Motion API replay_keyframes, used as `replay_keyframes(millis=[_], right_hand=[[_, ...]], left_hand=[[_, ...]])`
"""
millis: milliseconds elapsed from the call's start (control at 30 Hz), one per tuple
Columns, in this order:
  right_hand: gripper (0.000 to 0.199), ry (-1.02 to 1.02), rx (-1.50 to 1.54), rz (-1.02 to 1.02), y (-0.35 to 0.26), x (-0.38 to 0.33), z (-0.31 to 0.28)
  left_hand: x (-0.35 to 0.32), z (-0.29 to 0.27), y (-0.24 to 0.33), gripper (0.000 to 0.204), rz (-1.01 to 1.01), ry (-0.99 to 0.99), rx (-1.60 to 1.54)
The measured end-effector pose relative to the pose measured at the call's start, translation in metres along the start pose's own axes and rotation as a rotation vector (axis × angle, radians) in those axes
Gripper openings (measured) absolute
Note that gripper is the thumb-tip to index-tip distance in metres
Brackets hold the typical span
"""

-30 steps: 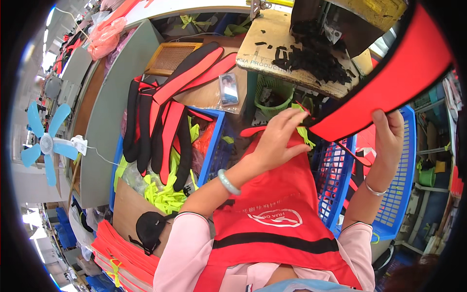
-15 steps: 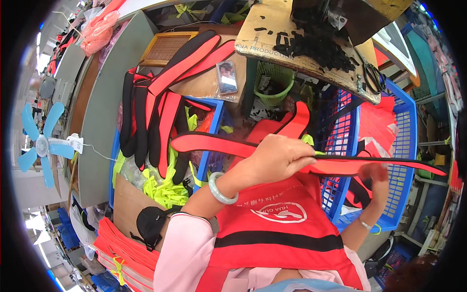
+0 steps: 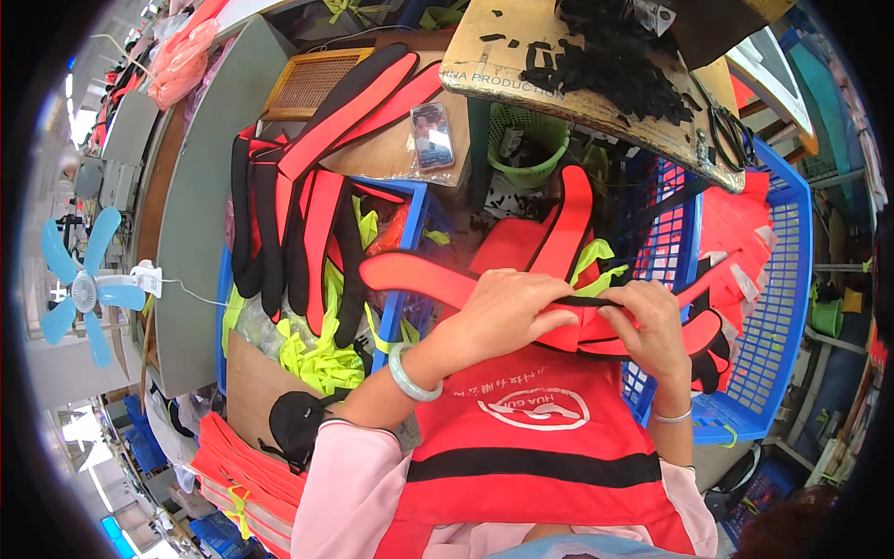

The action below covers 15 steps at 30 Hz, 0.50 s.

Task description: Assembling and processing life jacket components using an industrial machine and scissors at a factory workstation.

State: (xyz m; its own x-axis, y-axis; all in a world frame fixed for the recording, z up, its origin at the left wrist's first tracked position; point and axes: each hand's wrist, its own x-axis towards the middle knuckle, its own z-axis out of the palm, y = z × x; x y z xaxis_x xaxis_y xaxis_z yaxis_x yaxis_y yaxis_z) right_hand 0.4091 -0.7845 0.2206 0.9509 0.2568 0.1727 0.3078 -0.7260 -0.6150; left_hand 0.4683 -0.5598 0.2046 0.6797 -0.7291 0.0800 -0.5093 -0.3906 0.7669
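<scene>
A long red padded fabric strip [image 3: 410, 277] with black edging lies across the front of my body. My left hand [image 3: 512, 307] is closed on its middle, with one rounded end sticking out to the left. My right hand [image 3: 649, 326] pinches the same strip a little further right, where a black fold shows between the hands. Past my right fingers, the far part of the strip [image 3: 705, 331] curves away. Just beyond my hands stands another red and black strip [image 3: 566, 224], next to a neon yellow ribbon [image 3: 596, 261]. My red apron [image 3: 535, 456] lies below.
At left, a blue crate [image 3: 400, 321] holds several padded strips and yellow ribbon [image 3: 321, 354]. A blue basket [image 3: 773, 345] with red pieces stands right. Ahead are a phone [image 3: 431, 137], a green basket [image 3: 531, 154] and a board [image 3: 494, 61] with black scraps and scissors [image 3: 729, 140].
My right hand has come in from the lower right to grip the strip beside my left hand. The strip's right side, stretched out straight before, is now bent and folded.
</scene>
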Motion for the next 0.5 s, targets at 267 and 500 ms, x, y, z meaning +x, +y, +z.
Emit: replay_keyframes(millis=[267,500], right_hand=[[0.015,0.112,-0.272,-0.068,0.000,0.040,-0.045],[0.015,0.275,-0.159,-0.117,0.013,0.086,-0.096]], left_hand=[[0.040,-0.020,0.003,0.025,0.141,0.338,0.133],[0.108,-0.093,0.032,0.016,0.300,0.299,0.241]])
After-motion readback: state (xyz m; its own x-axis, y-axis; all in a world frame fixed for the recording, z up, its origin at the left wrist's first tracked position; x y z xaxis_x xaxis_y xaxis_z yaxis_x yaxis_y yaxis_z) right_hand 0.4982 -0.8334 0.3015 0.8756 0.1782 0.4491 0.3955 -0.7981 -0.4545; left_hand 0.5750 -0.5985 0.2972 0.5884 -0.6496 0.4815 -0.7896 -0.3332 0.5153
